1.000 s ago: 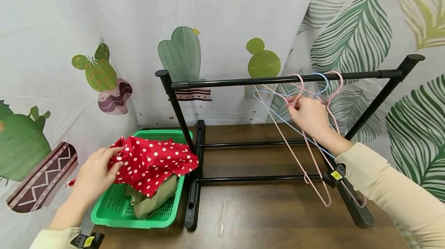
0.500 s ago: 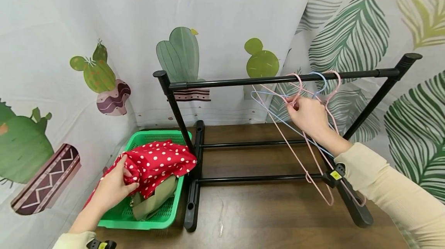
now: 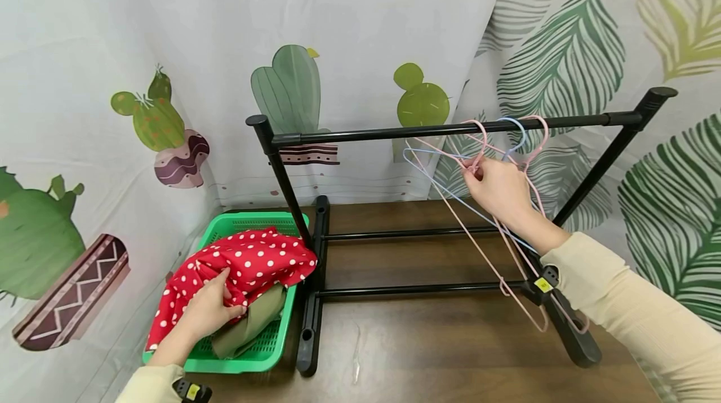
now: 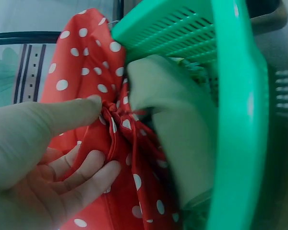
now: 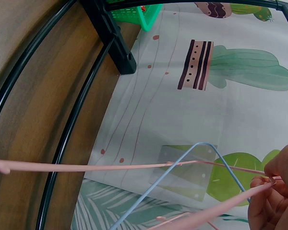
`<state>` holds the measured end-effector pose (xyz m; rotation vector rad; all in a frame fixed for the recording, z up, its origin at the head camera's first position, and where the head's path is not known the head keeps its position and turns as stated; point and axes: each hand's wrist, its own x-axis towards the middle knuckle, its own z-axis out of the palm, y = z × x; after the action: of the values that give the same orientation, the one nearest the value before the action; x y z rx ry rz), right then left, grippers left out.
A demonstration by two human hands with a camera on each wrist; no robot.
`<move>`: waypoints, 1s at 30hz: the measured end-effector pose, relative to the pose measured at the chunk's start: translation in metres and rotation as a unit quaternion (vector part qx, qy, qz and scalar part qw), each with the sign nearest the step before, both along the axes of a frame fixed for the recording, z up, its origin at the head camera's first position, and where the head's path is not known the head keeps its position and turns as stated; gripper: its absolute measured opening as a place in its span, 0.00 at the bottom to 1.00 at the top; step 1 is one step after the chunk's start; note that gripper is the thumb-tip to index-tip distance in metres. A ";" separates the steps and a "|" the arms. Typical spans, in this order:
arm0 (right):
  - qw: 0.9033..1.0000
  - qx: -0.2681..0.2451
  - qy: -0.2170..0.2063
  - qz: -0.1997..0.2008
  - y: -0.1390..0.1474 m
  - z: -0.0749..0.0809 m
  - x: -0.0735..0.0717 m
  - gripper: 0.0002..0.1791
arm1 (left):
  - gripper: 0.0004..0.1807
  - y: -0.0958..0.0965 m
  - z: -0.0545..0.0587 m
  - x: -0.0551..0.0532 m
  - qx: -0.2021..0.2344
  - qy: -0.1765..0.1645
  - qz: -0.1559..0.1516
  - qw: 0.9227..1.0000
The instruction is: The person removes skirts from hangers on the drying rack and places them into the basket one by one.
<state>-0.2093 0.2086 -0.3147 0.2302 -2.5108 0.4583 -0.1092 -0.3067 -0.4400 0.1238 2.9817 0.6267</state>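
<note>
A red garment with white polka dots lies bunched over the green basket, its left part draped over the rim. On it rests my left hand, thumb and fingers spread apart around loose folds. The left wrist view shows the thumb at a gathered seam of the garment. An olive-green cloth lies under the garment. My right hand pinches the front pink hanger just below its hook, which hangs over the rack's bar. Behind it hang a blue hanger and another pink hanger.
The black rack stands on a brown wooden table, with two low crossbars between its feet. Its left foot is close beside the basket. White curtains printed with cacti and leaves hang behind.
My left hand has moved right and a little down over the basket. The garment's lifted left part has dropped and spread over the rim. My right hand keeps its hold on the pink hanger.
</note>
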 end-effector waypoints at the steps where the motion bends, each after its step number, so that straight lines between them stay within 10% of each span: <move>1: 1.000 0.001 0.001 0.000 0.000 0.000 0.000 0.17 | 0.49 0.000 -0.002 0.000 -0.001 -0.003 0.002 1.000; 16: 1.000 0.016 -0.017 0.015 0.002 0.001 0.002 0.16 | 0.41 0.004 -0.025 0.006 -0.003 -0.066 0.002 0.998; 30: 0.998 0.031 -0.042 0.030 0.009 0.007 0.014 0.10 | 0.22 0.027 0.003 0.011 -0.019 -0.067 -0.064 0.996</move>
<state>-0.1951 0.2174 -0.3074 0.3187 -2.6098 0.4219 -0.0977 -0.2801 -0.4370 0.2583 2.8276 0.5421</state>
